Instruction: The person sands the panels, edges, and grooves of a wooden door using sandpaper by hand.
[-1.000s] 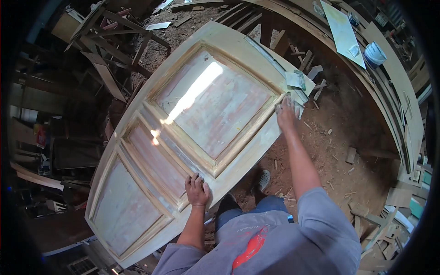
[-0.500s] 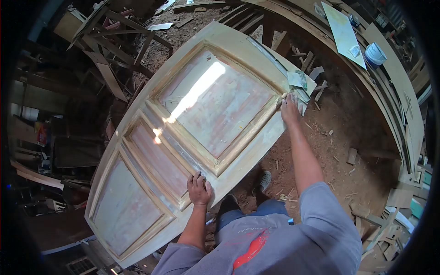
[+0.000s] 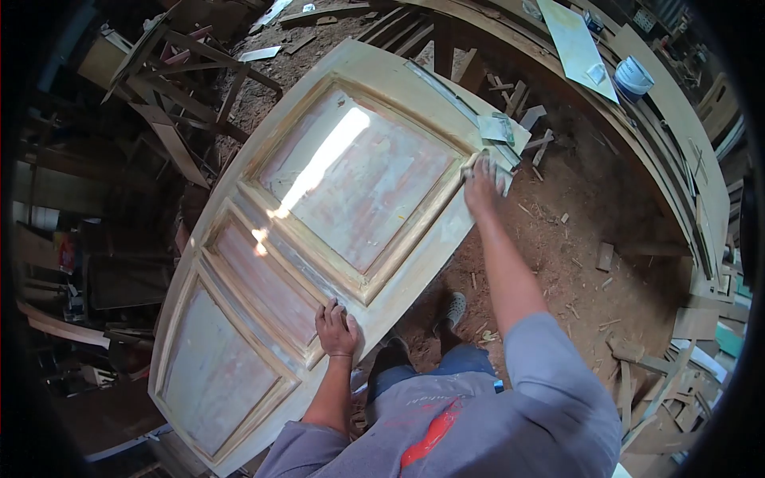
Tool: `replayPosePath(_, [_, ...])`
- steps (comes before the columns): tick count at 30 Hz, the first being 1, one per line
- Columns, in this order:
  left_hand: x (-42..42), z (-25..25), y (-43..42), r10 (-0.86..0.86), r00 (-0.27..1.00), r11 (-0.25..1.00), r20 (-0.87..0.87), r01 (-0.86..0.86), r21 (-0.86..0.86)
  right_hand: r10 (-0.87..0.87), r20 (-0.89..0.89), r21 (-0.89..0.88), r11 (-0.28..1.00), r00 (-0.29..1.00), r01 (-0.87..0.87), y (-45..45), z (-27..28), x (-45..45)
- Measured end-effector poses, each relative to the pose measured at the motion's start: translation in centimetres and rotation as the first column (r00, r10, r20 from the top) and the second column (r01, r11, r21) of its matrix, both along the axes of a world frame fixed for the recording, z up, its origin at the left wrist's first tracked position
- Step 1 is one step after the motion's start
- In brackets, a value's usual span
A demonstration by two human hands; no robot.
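Panelled board (image 3: pixel 374 179), one, lies left of centre: presumably heavy, stiff, best held by both long edges (left hand (image 3: pixel 337 328) loosely curled on the near border, right hand (image 3: pixel 481 190) blurred toward the right end, grips unclear).

It's dim in here, the left side sunk almost to black, yet cool light lands on the panelled door (image 3: pixel 374 191), laying a hard white streak across its largest panel, burnt out to blank, with small bright spots trailing below. The dirt floor (image 3: pixel 550 263) is duller, darkening into shadow beneath the long planks (image 3: pixel 510 32) at upper right, which bow into an arc through the wide lens. Black rounds off the corners. The right hand (image 3: pixel 484 187) looks smeared, the left hand (image 3: pixel 337 328) crisper; far clutter goes murky and soft
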State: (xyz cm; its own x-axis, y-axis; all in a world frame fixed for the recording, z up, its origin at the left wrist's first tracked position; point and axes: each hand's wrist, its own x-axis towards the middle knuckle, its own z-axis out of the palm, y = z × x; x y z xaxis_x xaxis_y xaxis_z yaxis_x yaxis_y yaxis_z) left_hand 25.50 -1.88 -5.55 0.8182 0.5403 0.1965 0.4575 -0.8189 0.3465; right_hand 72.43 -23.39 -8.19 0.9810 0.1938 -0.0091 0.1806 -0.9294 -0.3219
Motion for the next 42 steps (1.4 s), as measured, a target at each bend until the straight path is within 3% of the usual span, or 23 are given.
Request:
replayPosePath(4, [0.0,0.2,0.2,-0.013,1.0,1.0,0.019,0.013,-0.011,0.027,-0.056,0.007,1.0,0.998,-0.026,0.2,0.2,-0.7])
replayPosePath(5, [0.1,0.1,0.1,-0.009,1.0,1.0,0.019,0.009,-0.009,0.134,0.02,-0.114,0.985,0.991,-0.131,0.2,-2.0,-2.3])
replayPosePath(6, [0.1,0.0,-0.2,0.0,1.0,1.0,0.024,0.001,-0.021,0.199,0.091,-0.001,0.98,0.976,-0.199,0.7,-1.6,-5.0])
replayPosePath(8, [-0.1,0.1,0.1,0.002,1.0,1.0,0.016,-0.001,-0.031,0.383,0.038,-0.002,0.924,0.923,-0.383,0.7,0.4,-8.0])
replayPosePath(11, [-0.8,0.1,0.1,-0.01,1.0,1.0,0.003,0.01,-0.017,0.359,-0.045,0.067,0.932,0.932,-0.355,0.5,1.6,-4.1])
replayPosePath(14, [0.1,-0.5,0.3,-0.011,1.0,1.0,0.017,0.011,-0.006,0.219,0.022,0.108,0.97,0.975,-0.22,0.8,1.0,1.2])
replayPosePath(17, [-0.7,-0.4,0.4,0.005,1.0,1.0,0.017,-0.005,-0.013,0.242,0.067,0.05,0.968,0.968,-0.245,1.8,0.8,-0.4])
replayPosePath(20, [-0.5,-0.5,0.2,0.013,1.0,1.0,0.014,-0.013,-0.022,0.23,0.043,0.144,0.962,0.972,-0.234,4.6,-0.4,-9.6])
replayPosePath(21, [-0.3,-0.1,0.3,0.01,1.0,1.0,0.016,-0.01,-0.024,0.421,0.157,0.088,0.895,0.893,-0.437,4.9,-0.6,-12.9])
replayPosePath(22, [-0.1,0.1,0.2,0.008,1.0,1.0,0.018,-0.007,-0.023,0.487,0.073,0.048,0.87,0.87,-0.491,5.6,0.1,-16.2])
replayPosePath(23, [-0.1,0.3,0.2,0.003,1.0,1.0,0.016,-0.003,-0.015,0.499,-0.024,0.151,0.858,0.866,-0.491,6.4,1.6,-18.8])
replayPosePath(26, [-0.2,-0.1,0.3,-0.002,1.0,1.0,0.028,0.002,-0.01,0.685,-0.107,0.227,0.723,0.721,-0.653,5.8,3.7,-17.5])
replayPosePath(30, [-0.4,-0.4,0.5,0.003,1.0,1.0,0.012,-0.003,-0.022,0.49,-0.084,0.18,0.864,0.868,-0.471,2.8,3.6,-9.7])
replayPosePath(33, [-0.9,0.0,0.1,0.012,1.0,0.999,-0.008,-0.012,-0.031,0.369,0.176,0.097,0.916,0.912,-0.39,4.4,0.3,-10.9])
replayPosePath(35, [-0.5,-0.8,0.5,0.015,1.0,1.0,-0.001,-0.015,-0.025,0.544,-0.235,0.268,0.833,0.805,-0.485,6.2,1.9,-16.8])
replayPosePath(36, [0.0,-0.8,0.7,0.013,1.0,1.0,0.0,-0.013,-0.019,0.633,-0.072,0.272,0.756,0.77,-0.596,7.1,0.3,-21.0])
replayPosePath(37, [-0.1,-0.7,0.5,0.015,1.0,1.0,-0.009,-0.015,-0.018,0.601,0.015,0.339,0.748,0.799,-0.57,8.1,0.7,-25.5])
replayPosePath(38, [-0.5,-0.5,0.4,0.012,1.0,1.0,-0.026,-0.012,-0.015,0.715,-0.028,0.422,0.642,0.698,-0.64,8.5,2.0,-27.7])
replayPosePath(39, [-0.9,-0.3,0.3,0.005,1.0,1.0,-0.02,-0.006,-0.02,0.774,0.022,0.352,0.587,0.633,-0.729,8.9,2.2,-29.3])
replayPosePath(42, [-0.1,-0.1,0.6,-0.005,1.0,1.0,0.006,0.005,-0.02,0.869,-0.071,0.428,0.47,0.49,-0.772,7.4,0.8,-25.1])
